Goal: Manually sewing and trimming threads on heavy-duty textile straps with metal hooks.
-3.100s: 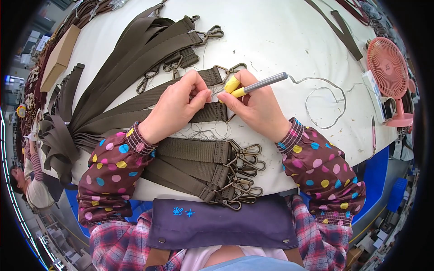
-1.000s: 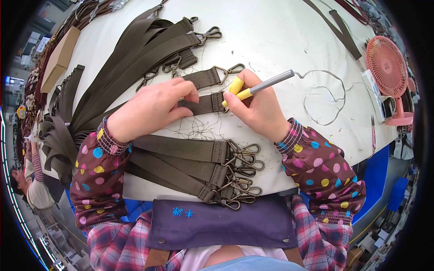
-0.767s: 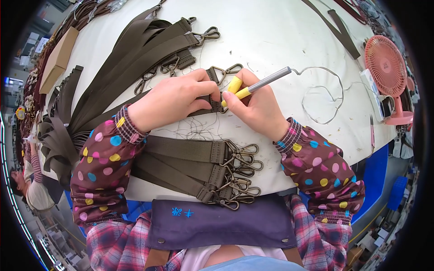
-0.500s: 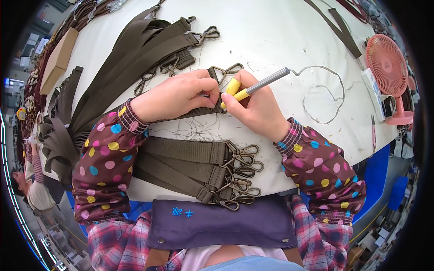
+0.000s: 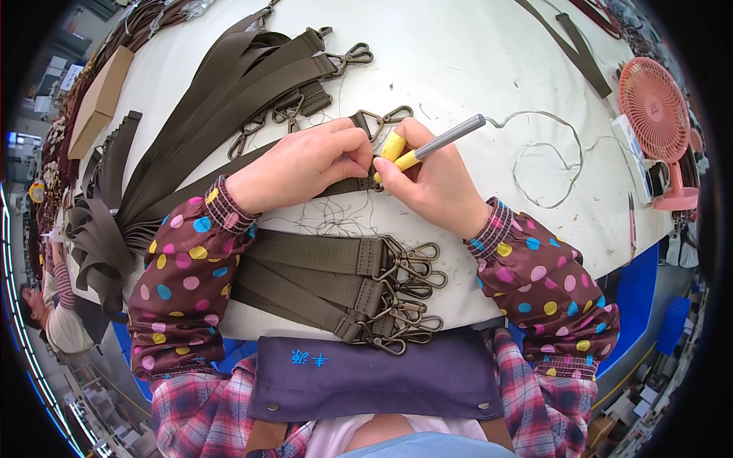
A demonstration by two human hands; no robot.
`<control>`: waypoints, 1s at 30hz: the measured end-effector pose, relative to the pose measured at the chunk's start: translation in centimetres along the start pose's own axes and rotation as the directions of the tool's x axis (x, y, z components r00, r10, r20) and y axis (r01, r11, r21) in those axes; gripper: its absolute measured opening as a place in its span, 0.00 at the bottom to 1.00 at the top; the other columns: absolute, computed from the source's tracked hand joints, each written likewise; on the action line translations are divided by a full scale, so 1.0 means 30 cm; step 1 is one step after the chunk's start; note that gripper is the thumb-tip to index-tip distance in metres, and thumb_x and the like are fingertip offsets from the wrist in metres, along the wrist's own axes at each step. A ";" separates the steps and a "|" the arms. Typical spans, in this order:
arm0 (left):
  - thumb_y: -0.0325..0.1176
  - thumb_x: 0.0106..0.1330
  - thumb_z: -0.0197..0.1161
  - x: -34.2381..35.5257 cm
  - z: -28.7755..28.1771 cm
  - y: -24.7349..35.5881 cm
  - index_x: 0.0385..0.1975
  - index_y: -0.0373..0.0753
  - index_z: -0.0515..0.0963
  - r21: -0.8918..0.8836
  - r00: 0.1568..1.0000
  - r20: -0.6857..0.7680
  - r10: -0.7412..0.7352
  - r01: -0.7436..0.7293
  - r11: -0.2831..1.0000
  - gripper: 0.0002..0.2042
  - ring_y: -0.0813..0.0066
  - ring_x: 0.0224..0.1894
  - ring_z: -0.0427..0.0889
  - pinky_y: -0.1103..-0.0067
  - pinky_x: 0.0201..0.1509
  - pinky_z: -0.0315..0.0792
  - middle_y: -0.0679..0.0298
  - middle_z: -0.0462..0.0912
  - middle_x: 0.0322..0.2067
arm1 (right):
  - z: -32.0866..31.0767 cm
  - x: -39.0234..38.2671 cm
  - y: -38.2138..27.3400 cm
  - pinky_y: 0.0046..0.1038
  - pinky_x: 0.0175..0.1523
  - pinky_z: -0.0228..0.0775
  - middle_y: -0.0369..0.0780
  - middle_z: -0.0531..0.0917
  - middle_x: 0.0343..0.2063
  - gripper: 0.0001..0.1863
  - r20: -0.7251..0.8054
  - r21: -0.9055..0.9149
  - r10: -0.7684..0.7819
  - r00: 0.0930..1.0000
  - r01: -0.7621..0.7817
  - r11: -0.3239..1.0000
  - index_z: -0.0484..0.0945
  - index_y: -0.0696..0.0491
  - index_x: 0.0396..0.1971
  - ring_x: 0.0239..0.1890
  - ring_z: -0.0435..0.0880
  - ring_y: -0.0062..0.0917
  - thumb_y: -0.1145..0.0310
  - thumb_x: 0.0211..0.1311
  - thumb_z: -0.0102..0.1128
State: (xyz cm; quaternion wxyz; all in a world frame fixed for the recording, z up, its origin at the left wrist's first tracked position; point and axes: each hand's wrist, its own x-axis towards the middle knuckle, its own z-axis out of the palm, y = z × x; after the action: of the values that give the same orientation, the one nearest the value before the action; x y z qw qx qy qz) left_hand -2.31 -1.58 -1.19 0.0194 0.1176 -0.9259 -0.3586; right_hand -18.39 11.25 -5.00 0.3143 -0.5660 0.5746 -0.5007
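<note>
- Since a second earlier, the left hand [image 5: 301, 166] had shifted rightward along the webbing strap [image 5: 350, 186], ending close beside the right hand [image 5: 441, 187], which had barely moved.
- Left hand: thumb and fingertips were drawn together over the strap's end; what lay between them, if anything, could not be told.
- Right hand: clamped on a grey-and-yellow pen-shaped tool [image 5: 450, 137], gripped between thumb and fingers, with a yellow wrap [image 5: 393, 146] on the index finger.
- The dark olive strap lay partly under the left hand, its long axis running roughly left to right, its stitched end pointing toward the right hand.
- The tool slanted, its yellow end low and left at the strap's end, its grey end up and right, trailing a thin cord [image 5: 574, 182] to the right of the right hand.
- Beyond the fingertips was a second strap's snap hook [image 5: 397, 114]; nearer the body than the left hand were loose threads [image 5: 328, 220] and a stack of hooked straps [image 5: 328, 252].
- Left fingers covered part of the strap, and the right thumb partly hid its metal fitting.
- Far right of the right hand stood a pink fan [image 5: 653, 103].
</note>
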 end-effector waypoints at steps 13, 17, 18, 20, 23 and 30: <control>0.27 0.64 0.58 -0.012 0.012 -0.003 0.32 0.35 0.70 -0.269 0.972 -0.059 -0.225 0.202 0.942 0.05 0.76 0.27 0.70 0.80 0.32 0.68 0.64 0.71 0.26 | 0.002 0.015 0.009 0.20 0.22 0.65 0.37 0.76 0.18 0.13 -0.062 0.010 -0.037 0.997 0.037 0.999 0.68 0.57 0.29 0.18 0.74 0.16 0.67 0.58 0.64; 0.28 0.64 0.58 -0.013 0.014 -0.008 0.32 0.35 0.70 -0.255 0.974 -0.069 -0.214 0.190 0.948 0.05 0.76 0.27 0.70 0.79 0.33 0.68 0.64 0.71 0.26 | 0.005 0.017 0.016 0.20 0.23 0.66 0.38 0.76 0.18 0.13 -0.051 0.010 -0.030 0.998 0.031 0.999 0.68 0.57 0.29 0.18 0.75 0.17 0.67 0.59 0.64; 0.28 0.64 0.58 -0.014 0.014 -0.009 0.32 0.35 0.70 -0.246 0.976 -0.076 -0.205 0.181 0.952 0.05 0.76 0.27 0.70 0.79 0.33 0.68 0.64 0.71 0.26 | 0.005 0.018 0.017 0.20 0.23 0.66 0.38 0.77 0.18 0.14 -0.048 0.004 -0.035 0.998 0.036 0.999 0.68 0.57 0.30 0.18 0.75 0.18 0.67 0.59 0.64; 0.27 0.64 0.59 -0.016 0.014 -0.009 0.32 0.35 0.70 -0.237 0.977 -0.082 -0.195 0.171 0.956 0.05 0.75 0.28 0.70 0.79 0.33 0.68 0.63 0.71 0.26 | 0.005 0.018 0.016 0.20 0.23 0.66 0.38 0.77 0.19 0.14 -0.045 -0.001 -0.040 0.998 0.040 0.999 0.68 0.57 0.30 0.18 0.75 0.18 0.67 0.59 0.63; 0.28 0.64 0.59 -0.015 0.013 -0.008 0.32 0.35 0.70 -0.237 0.979 -0.081 -0.188 0.164 0.957 0.05 0.75 0.28 0.70 0.79 0.33 0.67 0.63 0.71 0.26 | 0.005 0.019 0.016 0.21 0.24 0.67 0.39 0.78 0.20 0.14 -0.036 -0.022 -0.047 0.998 0.046 0.999 0.67 0.57 0.30 0.19 0.76 0.19 0.66 0.59 0.64; 0.28 0.64 0.59 -0.011 0.013 0.003 0.33 0.35 0.70 -0.249 0.974 -0.073 -0.212 0.188 0.950 0.05 0.75 0.28 0.69 0.79 0.33 0.67 0.63 0.72 0.27 | 0.001 0.017 0.014 0.20 0.24 0.68 0.39 0.78 0.20 0.14 -0.039 -0.034 -0.048 0.998 0.046 0.998 0.67 0.58 0.31 0.19 0.77 0.19 0.67 0.59 0.63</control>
State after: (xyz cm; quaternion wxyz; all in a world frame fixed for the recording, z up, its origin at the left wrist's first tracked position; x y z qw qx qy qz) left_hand -2.05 -1.19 -1.41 0.0427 0.2254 -0.8568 -0.4618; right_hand -18.58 10.68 -5.28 0.2815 -0.5743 0.5756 -0.5096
